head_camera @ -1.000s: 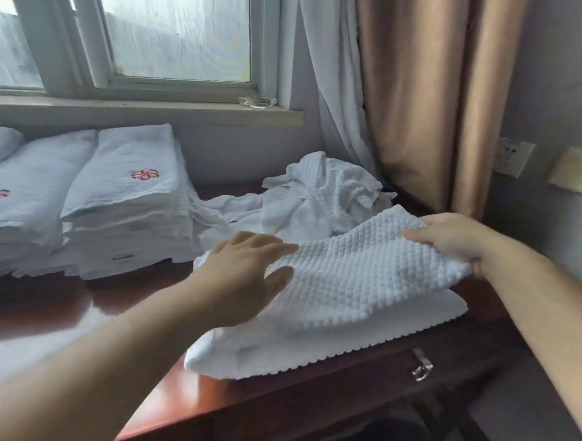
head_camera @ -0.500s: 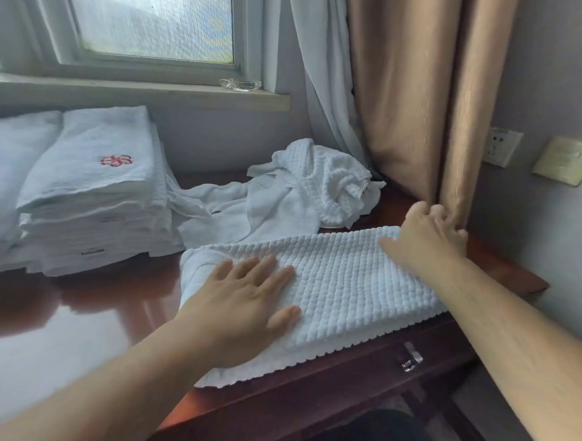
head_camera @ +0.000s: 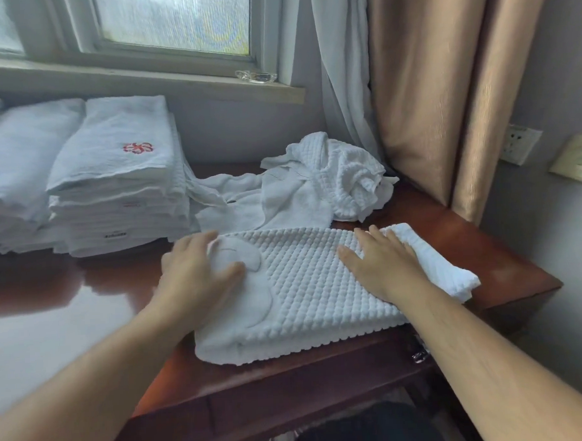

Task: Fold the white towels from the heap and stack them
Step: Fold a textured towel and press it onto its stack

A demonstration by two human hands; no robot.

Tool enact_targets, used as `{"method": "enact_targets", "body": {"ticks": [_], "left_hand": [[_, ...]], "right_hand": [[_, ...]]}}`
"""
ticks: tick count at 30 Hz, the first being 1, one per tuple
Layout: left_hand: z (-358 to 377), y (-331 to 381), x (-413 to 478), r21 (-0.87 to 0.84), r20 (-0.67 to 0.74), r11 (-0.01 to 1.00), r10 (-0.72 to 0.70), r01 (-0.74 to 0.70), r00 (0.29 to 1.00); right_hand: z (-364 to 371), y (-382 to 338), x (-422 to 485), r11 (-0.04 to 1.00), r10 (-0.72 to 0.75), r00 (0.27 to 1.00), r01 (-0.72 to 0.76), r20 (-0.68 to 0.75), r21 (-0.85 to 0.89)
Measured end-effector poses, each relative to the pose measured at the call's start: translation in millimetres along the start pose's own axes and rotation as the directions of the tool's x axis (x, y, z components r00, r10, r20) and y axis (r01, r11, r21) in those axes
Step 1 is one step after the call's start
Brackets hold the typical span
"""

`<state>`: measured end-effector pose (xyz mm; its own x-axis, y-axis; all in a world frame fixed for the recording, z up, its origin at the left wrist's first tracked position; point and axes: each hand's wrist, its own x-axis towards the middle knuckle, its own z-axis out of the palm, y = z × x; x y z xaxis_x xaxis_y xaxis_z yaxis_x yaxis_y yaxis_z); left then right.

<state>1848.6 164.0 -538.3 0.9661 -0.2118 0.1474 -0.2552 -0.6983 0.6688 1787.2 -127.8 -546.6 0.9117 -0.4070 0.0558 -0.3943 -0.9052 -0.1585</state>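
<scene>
Left hand: fingers released, loosely spread, palm down on the left end of the folded waffle towel; thumb rests on a smooth embossed patch. Grasps nothing.

Right hand: fingers straight and together, flat on the towel's right part, pressing down (no pinch visible).

Towel lies lengthwise along the near edge of the counter, under both palms. Its right end bunches out past the right hand at 3 o'clock.

Heap of unfolded white towels sits at 12 o'clock from the folded one, touching its far edge. Finished stack with a red embroidered mark stands at 10 o'clock, just beside the left hand; a second stack is further at 9 o'clock.

Tan curtain hangs at 1 o'clock behind the heap. Wall socket at 2 o'clock. Glass dish on the window sill at 12.
</scene>
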Motion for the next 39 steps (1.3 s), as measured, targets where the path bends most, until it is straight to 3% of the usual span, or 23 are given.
{"method": "enact_targets", "body": {"ticks": [2, 4, 6, 10, 15, 19, 21, 24, 28, 31, 35, 37, 39], "left_hand": [[-7, -6, -4, -0.05, 0.004, 0.979, -0.198, 0.198, 0.98], [-13, -2, -7, 0.01, 0.076, 0.963, -0.27, 0.27, 0.96], [-21, 5, -9, 0.039, 0.165, 0.961, -0.275, 0.272, 0.947], [-34, 14, -14, -0.189, 0.337, 0.926, -0.253, 0.328, 0.907], [-43, 28, -27, -0.328, 0.368, 0.893, -0.18, 0.309, 0.912], [-64, 41, -30, -0.411, 0.287, 0.902, -0.013, 0.135, 0.958], [-87, 47, -33, -0.425, 0.265, 0.905, 0.097, 0.026, 0.959], [-127, 52, -38, -0.271, 0.224, 0.952, 0.204, -0.14, 0.953], [-185, 58, -43, -0.115, 0.129, 0.956, 0.282, -0.268, 0.951], [-225, 61, -53, 0.023, 0.06, 0.938, 0.344, -0.345, 0.937], [-266, 55, -67, 0.432, -0.138, 0.847, 0.4, -0.309, 0.906], [-276, 38, -65, 0.412, -0.298, 0.871, 0.407, -0.268, 0.864], [-278, 15, -63, 0.252, -0.455, 0.934, 0.345, -0.253, 0.821]], "right_hand": [[4, 1, -5, 1.0, -0.025, 0.995, 0.027, -0.095, 0.015], [6, 3, -7, 0.999, -0.025, 0.991, 0.028, -0.131, 0.019], [6, 1, -10, 1.0, -0.016, 0.991, 0.018, -0.133, 0.012], [2, -4, -15, 0.999, -0.021, 0.987, 0.028, -0.158, 0.043], [-2, -14, -26, 0.988, -0.069, 0.984, 0.09, -0.163, 0.124], [-36, -41, -21, 0.925, -0.311, 0.95, 0.306, -0.014, 0.226], [-61, -64, -15, 0.855, -0.434, 0.901, 0.419, -0.02, 0.306], [-97, -104, -9, 0.724, -0.552, 0.834, 0.483, -0.006, 0.492], [-133, -153, -11, 0.616, -0.698, 0.716, 0.579, 0.029, 0.535], [-146, -186, -26, 0.5, -0.751, 0.659, 0.6, -0.032, 0.625], [-148, -234, -51, 0.38, -0.737, 0.649, 0.629, -0.189, 0.679], [-147, -251, -61, 0.315, -0.67, 0.686, 0.607, -0.283, 0.729], [-147, -266, -69, 0.234, -0.604, 0.722, 0.566, -0.338, 0.79]]}}
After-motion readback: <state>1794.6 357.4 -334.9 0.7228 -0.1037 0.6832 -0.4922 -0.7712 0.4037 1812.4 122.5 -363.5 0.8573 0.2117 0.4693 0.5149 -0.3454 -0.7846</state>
